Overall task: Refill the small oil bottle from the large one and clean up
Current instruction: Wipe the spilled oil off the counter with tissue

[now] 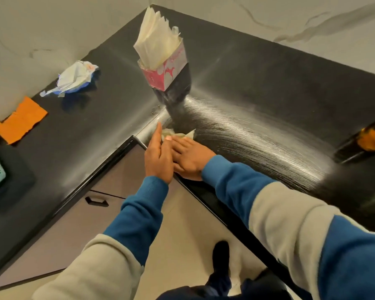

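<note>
1. Right hand (191, 158) lies flat, fingers straight, pressing tissue (178, 134) onto counter (247, 100) at inner corner; left hand (158, 156) open, edge-on beside it, touching.
2. Risk: thin tissue may tear or smear oil w/o lifting it; wad near edge could drop.
3. Counter: dark, glossy, streaked.
4. Tissue box (162, 61): card, soft sheets fanned up.
5. Oil bottles: not in view.

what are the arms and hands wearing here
Both arms wear the same long-sleeved sweatshirt, colour-blocked: blue at the cuffs and forearms, then a light grey band higher up. The right sleeve turns blue again nearer the shoulder. The cuffs are ribbed knit. The left hand and right hand are bare: no gloves, rings or watch show.
</note>
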The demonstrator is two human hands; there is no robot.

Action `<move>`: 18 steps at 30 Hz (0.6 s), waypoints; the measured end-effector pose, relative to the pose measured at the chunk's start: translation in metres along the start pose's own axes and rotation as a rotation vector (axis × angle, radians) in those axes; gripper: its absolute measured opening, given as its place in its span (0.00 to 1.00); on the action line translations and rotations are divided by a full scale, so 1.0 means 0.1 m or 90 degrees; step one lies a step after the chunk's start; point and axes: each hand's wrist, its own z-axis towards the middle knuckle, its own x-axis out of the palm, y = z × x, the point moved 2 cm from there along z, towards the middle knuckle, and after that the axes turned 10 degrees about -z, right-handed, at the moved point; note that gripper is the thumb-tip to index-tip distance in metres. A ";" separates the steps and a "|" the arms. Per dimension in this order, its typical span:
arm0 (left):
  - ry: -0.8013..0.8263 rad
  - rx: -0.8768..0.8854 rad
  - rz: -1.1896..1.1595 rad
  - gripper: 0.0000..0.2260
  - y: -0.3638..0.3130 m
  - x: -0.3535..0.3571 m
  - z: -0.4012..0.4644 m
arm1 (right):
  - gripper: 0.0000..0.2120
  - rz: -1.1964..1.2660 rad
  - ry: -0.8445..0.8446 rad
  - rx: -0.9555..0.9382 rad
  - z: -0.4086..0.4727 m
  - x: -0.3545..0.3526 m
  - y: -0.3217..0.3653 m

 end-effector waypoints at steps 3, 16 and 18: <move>0.046 0.010 0.012 0.29 -0.04 0.18 -0.12 | 0.36 0.034 -0.029 0.128 -0.37 0.02 -0.29; 0.163 0.009 -0.003 0.24 -0.09 0.34 -0.52 | 0.40 0.119 -0.031 0.604 -1.67 0.16 -1.58; 0.167 0.001 -0.017 0.24 -0.11 0.35 -0.55 | 0.40 0.149 -0.032 0.643 -1.67 0.16 -1.48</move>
